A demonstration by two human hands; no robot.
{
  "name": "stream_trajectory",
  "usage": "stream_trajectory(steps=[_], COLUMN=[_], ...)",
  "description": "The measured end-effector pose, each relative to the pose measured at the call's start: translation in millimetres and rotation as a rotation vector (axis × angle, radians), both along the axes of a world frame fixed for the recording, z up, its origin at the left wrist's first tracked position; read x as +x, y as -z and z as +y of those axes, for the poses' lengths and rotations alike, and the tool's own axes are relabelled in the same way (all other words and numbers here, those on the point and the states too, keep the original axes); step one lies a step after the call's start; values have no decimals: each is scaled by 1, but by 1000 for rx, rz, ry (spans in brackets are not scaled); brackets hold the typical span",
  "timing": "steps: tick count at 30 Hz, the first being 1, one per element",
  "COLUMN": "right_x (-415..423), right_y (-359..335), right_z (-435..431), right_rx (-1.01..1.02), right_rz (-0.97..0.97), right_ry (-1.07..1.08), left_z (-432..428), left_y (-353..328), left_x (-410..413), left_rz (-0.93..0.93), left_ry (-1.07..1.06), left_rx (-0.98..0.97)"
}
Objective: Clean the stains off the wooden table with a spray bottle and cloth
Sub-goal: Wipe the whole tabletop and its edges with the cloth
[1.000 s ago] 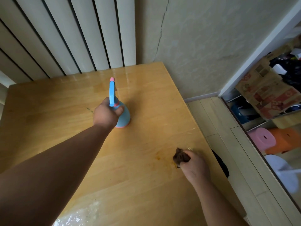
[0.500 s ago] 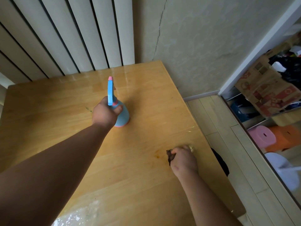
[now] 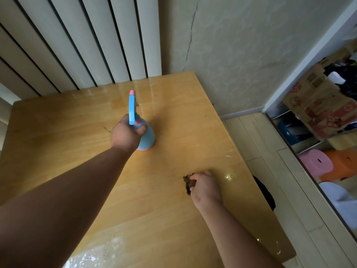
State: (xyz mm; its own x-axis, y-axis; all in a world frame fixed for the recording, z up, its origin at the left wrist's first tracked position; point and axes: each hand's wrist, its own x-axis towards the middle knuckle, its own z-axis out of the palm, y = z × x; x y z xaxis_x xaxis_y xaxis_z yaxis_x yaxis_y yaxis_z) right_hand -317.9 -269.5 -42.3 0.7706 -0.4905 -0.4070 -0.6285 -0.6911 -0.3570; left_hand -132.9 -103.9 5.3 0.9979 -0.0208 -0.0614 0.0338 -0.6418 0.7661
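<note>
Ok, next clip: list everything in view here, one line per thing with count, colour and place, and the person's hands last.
wooden table: one, light yellow-brown, fills the middle of the view
spray bottle: one, blue with pink trim, upright on the table centre
cloth: one, dark brown, bunched on the table near the right edge
green specks: a few, green, on the table left of the bottle
slatted panel: one, white with dark gaps, behind the table
stools: one pink, one orange, on the floor at right
cardboard box: one, brown with red print, on the right
left hand: gripping the bottle's neck
right hand: pressing the cloth on the table
</note>
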Motion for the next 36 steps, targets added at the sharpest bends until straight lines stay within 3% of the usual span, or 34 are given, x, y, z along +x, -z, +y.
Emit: stream_trajectory(steps=[5,9,13,15,31,36], right_x=[2,8,7,3,-11,-2], right_y=[-17,-34,-18,-4,3,5], right_z=[-26,-50,-35,-24,17,-9], right_rx=[367,359,7,-87,-42,-109], right_rz=[-189,-259,-43,-24,-86,-51], right_ry=[333,483,228,131,-376,-224], left_z=[2,1,1,1,-2,-2], left_y=[1,1,1,1,2,0], left_x=[1,1,1,1,-1,-1], left_rz=[-1,4,12,11,-17,13], left_ry=[7,2,-5,-3,6,3], left_rx=[11,20,15,23,41,11])
